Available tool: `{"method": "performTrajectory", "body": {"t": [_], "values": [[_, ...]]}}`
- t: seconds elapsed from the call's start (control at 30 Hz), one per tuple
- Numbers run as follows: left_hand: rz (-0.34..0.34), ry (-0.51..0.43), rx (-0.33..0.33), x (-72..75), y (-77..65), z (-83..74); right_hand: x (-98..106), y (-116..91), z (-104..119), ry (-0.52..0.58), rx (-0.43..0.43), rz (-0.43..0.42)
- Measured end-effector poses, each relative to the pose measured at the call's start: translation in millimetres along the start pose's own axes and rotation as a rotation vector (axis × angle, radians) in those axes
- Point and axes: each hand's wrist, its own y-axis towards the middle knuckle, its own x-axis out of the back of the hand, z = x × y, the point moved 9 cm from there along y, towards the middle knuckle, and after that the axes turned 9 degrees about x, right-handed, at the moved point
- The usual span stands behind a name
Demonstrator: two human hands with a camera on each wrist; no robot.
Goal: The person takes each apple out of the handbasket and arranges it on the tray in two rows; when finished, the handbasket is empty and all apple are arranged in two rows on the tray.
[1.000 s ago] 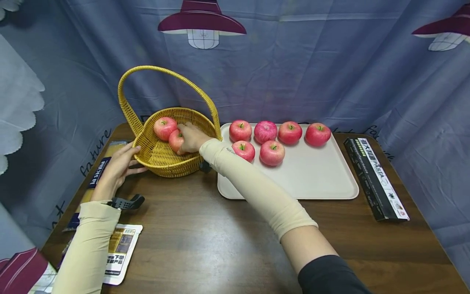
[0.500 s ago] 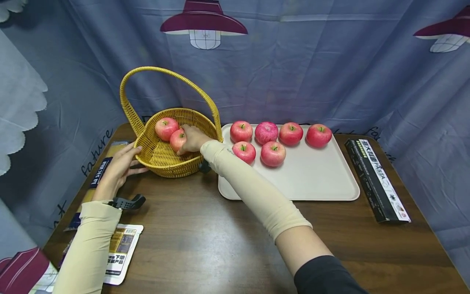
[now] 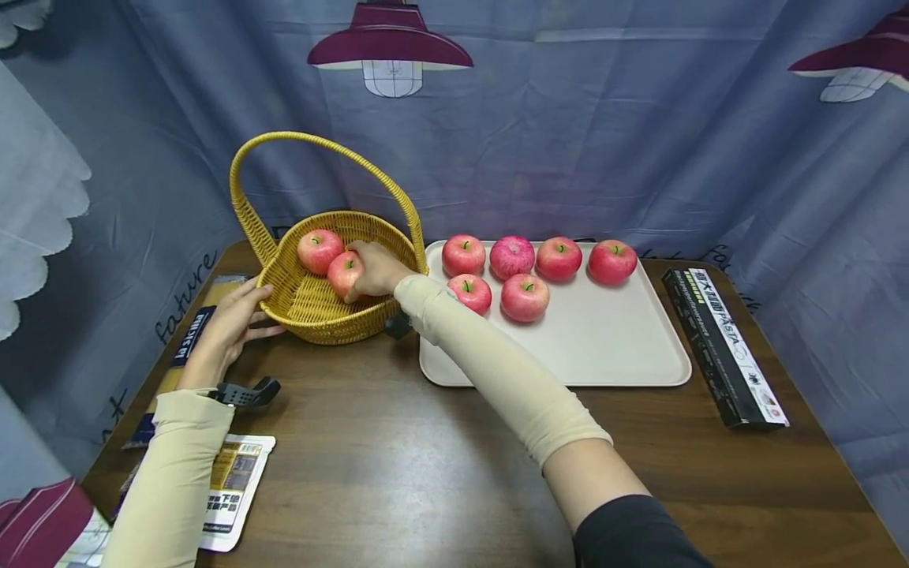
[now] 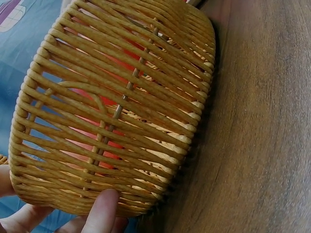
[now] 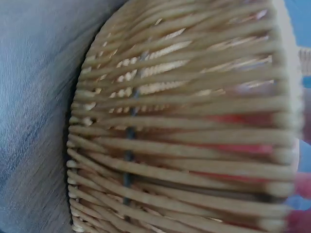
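A yellow wicker basket (image 3: 305, 306) with a tall arched handle stands at the table's back left. My left hand (image 3: 230, 319) holds its left rim, with a fingertip (image 4: 103, 208) on the outer weave in the left wrist view. My right hand (image 3: 375, 270) reaches over the basket's right side and grips a red apple (image 3: 344, 273) inside it. Another apple (image 3: 319, 251) lies in the basket, up against the gripped one. In the right wrist view, the basket wall (image 5: 194, 150) covers most of the apples and the hand.
A pale tray (image 3: 604, 339) right of the basket bears several apples (image 3: 525, 297) in two rows. A black pasta box (image 3: 724, 347) lies beyond its right end. By the left arm are a white-edged pouch (image 3: 237, 489) and a long packet (image 3: 192, 335). A blue curtain (image 3: 568, 142) hangs behind.
The right hand and its apple have barely moved within the basket. The left hand stays at the rim. The head view has shifted slightly.
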Motion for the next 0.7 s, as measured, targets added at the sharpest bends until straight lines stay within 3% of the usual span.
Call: {"method": "performTrajectory", "body": {"t": [0.17, 0.33, 0.47, 0.7], "values": [[-0.001, -0.01, 0.0, 2.6, -2.3, 2.5, 8.9, -8.9, 8.0, 0.001, 0.032, -0.068], [-0.014, -0.002, -0.01, 1.5, -2.1, 4.1, 21.4, -24.6, 27.9, 0.017, 0.167, -0.101], [-0.007, -0.015, -0.013, -0.2, -0.9, 4.8, 33.3, -46.6, 39.2, 0.046, 0.257, -0.107], [-0.002, -0.044, -0.008, -2.1, -1.4, 3.4, 54.6, -96.2, 37.8, 0.088, 0.321, -0.159]]}}
